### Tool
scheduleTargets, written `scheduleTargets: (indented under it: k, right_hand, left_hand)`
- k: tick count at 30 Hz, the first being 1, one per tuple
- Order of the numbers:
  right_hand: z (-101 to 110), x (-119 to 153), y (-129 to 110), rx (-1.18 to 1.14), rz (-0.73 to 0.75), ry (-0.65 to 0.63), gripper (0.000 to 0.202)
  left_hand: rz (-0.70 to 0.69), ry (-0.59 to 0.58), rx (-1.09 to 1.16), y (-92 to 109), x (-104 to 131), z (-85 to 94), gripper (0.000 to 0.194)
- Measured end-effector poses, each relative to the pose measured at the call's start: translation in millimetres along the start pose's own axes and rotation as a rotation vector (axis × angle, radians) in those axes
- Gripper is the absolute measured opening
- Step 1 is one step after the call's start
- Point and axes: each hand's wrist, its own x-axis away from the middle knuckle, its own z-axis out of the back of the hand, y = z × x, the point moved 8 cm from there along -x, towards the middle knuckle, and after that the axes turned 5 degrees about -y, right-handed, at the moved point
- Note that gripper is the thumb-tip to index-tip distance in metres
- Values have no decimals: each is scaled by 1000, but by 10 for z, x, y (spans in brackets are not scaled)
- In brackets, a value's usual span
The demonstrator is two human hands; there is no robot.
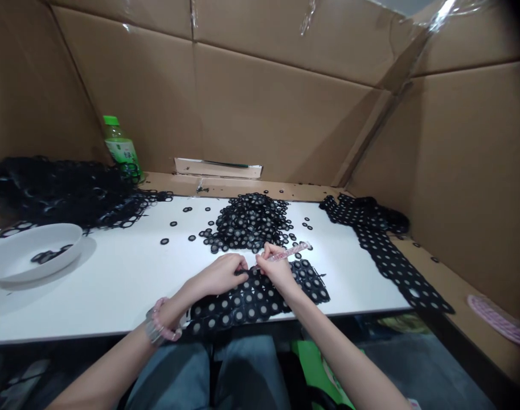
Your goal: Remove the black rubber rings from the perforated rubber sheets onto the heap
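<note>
A black sheet with rows of pale-centred discs (251,302) lies along the white table's front edge. My left hand (225,274) rests at its upper edge, fingers bent together on the rim; whatever they pinch is too small to make out. Closed around a clear pen-like tool with pinkish-red markings (291,251), my right hand (277,267) sits just beside the left one. The tool's tip points down toward the sheet's upper edge, partly hidden by my fingers. Directly beyond both hands is a heap of small black rings with pale centres (253,221).
A white bowl (67,253) holding a few black pieces stands at the left. Behind it are tangled black scraps (63,191) and a green bottle (123,151). Another dotted black strip (388,256) lies at the right. Cardboard walls (285,108) enclose the white table (127,285).
</note>
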Motion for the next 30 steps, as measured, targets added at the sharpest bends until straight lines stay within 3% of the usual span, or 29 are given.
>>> scheduleTargets:
  k: [11, 30]
  right_hand:
    - [-41, 30, -100, 160, 65, -15, 22]
    - [-116, 33, -161, 340, 133, -38, 23]
  left_hand:
    - [-22, 46, -7, -49, 2, 22, 21]
    - [-84, 70, 292, -64, -14, 8, 15]
